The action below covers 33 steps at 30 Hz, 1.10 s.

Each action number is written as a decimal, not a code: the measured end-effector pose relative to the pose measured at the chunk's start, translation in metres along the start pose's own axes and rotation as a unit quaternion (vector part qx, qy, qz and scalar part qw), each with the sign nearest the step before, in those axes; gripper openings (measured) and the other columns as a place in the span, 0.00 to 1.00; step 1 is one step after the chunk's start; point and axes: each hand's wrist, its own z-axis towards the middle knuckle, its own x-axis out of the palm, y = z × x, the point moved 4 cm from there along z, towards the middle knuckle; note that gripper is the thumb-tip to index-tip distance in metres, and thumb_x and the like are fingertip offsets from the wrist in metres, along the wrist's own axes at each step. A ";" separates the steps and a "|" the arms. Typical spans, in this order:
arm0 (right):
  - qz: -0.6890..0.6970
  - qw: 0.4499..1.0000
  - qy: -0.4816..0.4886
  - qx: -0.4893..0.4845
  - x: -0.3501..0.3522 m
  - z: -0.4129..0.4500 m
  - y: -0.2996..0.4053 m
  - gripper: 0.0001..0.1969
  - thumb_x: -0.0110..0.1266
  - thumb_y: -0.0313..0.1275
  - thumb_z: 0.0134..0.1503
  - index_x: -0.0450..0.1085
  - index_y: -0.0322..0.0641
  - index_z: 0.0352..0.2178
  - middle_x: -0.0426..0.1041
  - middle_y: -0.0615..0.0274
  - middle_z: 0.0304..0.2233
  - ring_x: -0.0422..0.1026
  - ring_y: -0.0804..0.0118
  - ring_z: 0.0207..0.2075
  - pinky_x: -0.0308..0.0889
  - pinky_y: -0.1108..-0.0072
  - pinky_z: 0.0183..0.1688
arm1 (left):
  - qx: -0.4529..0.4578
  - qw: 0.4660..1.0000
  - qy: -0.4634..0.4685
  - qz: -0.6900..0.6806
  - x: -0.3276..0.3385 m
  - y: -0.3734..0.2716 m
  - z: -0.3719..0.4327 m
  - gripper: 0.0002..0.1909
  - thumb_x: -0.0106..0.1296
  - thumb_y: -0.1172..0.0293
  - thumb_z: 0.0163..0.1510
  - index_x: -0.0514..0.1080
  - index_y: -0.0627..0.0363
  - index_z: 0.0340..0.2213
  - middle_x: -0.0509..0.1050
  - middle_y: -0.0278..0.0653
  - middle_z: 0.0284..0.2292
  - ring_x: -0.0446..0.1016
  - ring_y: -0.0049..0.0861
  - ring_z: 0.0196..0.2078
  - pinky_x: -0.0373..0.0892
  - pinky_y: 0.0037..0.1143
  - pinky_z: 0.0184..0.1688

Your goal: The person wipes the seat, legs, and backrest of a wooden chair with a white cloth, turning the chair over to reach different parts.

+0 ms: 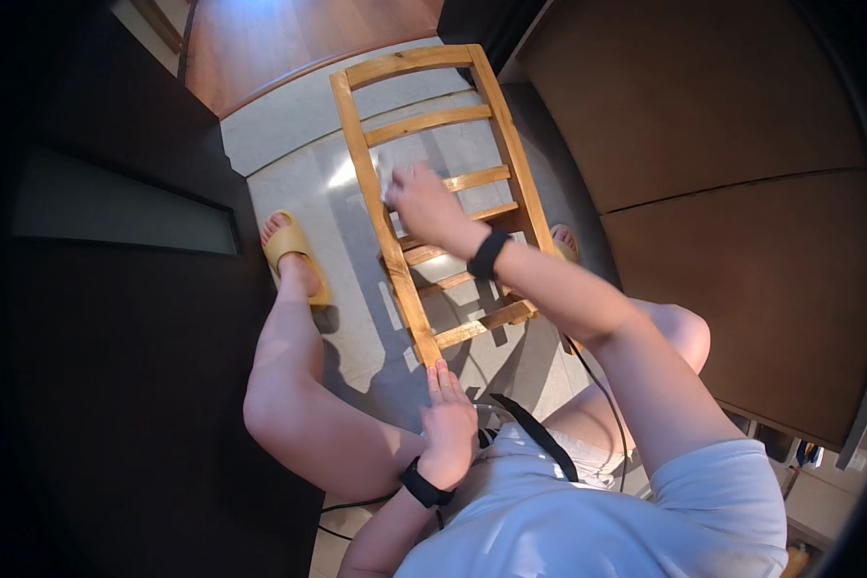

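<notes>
A light-brown wooden chair (452, 333) with a slatted ladder back stands low between my legs, its long side rails running away from me. My left hand (449, 426) holds the near end of the left side rail, fingers laid straight over the wood and thumb hidden. Over the left rail, about midway along, is my right hand (428, 206), blurred and with bent fingers. Pinched at its fingertips is a small white thing (388, 196), too blurred to name surely. My right forearm crosses above the slats and covers part of them.
Dark panelling (152, 347) rises close on the left, and brown cabinet doors (737, 289) on the right. A thin black cable (607, 394) runs beside my right thigh. Beyond the pale tiled floor (347, 274), a stone step (282, 134) meets wood flooring (311, 36).
</notes>
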 end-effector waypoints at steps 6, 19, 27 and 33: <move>0.010 1.000 -0.010 0.015 -0.005 -0.083 -0.019 0.09 0.45 0.22 0.47 0.69 0.35 0.31 0.65 0.55 0.34 0.64 0.53 0.38 0.65 0.69 0.39 | 0.027 0.999 -0.002 -0.030 -0.012 0.004 -0.003 0.26 0.40 0.73 0.51 0.58 0.70 0.53 0.50 0.54 0.59 0.48 0.43 0.62 0.71 0.36 0.39; 0.016 1.000 -0.007 0.006 0.010 -0.076 0.020 0.09 0.46 0.24 0.46 0.68 0.33 0.30 0.65 0.54 0.36 0.66 0.56 0.38 0.69 0.71 0.33 | 0.043 0.999 -0.018 -0.010 -0.017 0.006 -0.005 0.31 0.45 0.73 0.48 0.55 0.74 0.53 0.49 0.57 0.59 0.47 0.44 0.63 0.73 0.28 0.38; -0.135 0.986 -0.021 0.092 -0.024 -0.121 -0.081 0.09 0.46 0.25 0.49 0.67 0.33 0.33 0.66 0.53 0.36 0.68 0.53 0.36 0.69 0.69 0.34 | 0.032 0.998 -0.027 -0.039 -0.017 0.005 -0.002 0.35 0.48 0.77 0.41 0.55 0.75 0.53 0.48 0.60 0.58 0.49 0.43 0.62 0.67 0.24 0.49; 0.152 0.962 0.063 0.219 0.018 -0.114 0.003 0.11 0.45 0.26 0.51 0.68 0.30 0.33 0.68 0.43 0.33 0.70 0.45 0.32 0.66 0.63 0.39 | 0.069 0.992 -0.095 -0.034 -0.001 0.008 -0.008 0.31 0.45 0.73 0.47 0.55 0.75 0.53 0.48 0.57 0.59 0.44 0.45 0.63 0.71 0.33 0.42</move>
